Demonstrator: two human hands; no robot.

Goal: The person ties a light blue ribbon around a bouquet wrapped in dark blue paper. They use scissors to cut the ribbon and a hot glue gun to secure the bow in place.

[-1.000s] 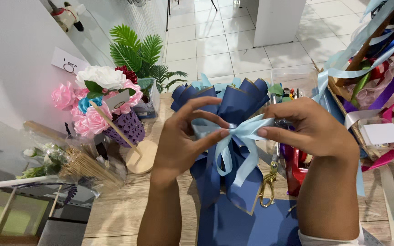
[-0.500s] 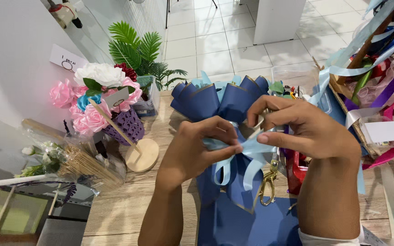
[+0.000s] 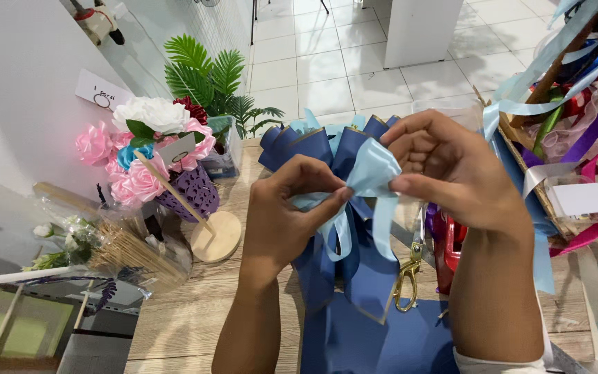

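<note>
- The left hand [image 3: 282,215] is pinched shut on one end of a light blue ribbon [image 3: 372,176], thumb and fingertips pressed together on the strip where it crosses toward the other hand.
- The right hand [image 3: 451,176] grips the same ribbon from the other side, thumb and forefinger closed on a puffed loop of it while the other fingers curl in above.
- The ribbon runs between the two hands, and its loose tails hang down below them over the front of a navy blue paper wrap [image 3: 340,228].
- That wrap stands right behind and under the hands, its gold-edged folds fanning up above the fingers and its smooth lower part spreading out beneath the wrists.
- Just below the right hand, beside the wrap, lie gold-handled scissors [image 3: 408,280] on the wooden table [image 3: 188,312].
- A red object [image 3: 451,249] sits under the right wrist; I cannot tell what it is.
- Well out to the left of the left hand stands a bouquet of pink and white ribbon roses [image 3: 143,149] in a purple holder, with a round wooden stand [image 3: 216,237] between it and the left forearm.
- Beyond the bouquet, further from the hands, is a green fern-like plant [image 3: 209,76].
- To the right of the right hand hang many coloured ribbons [image 3: 576,90], blue, purple, pink and red, tangled over a basket.
</note>
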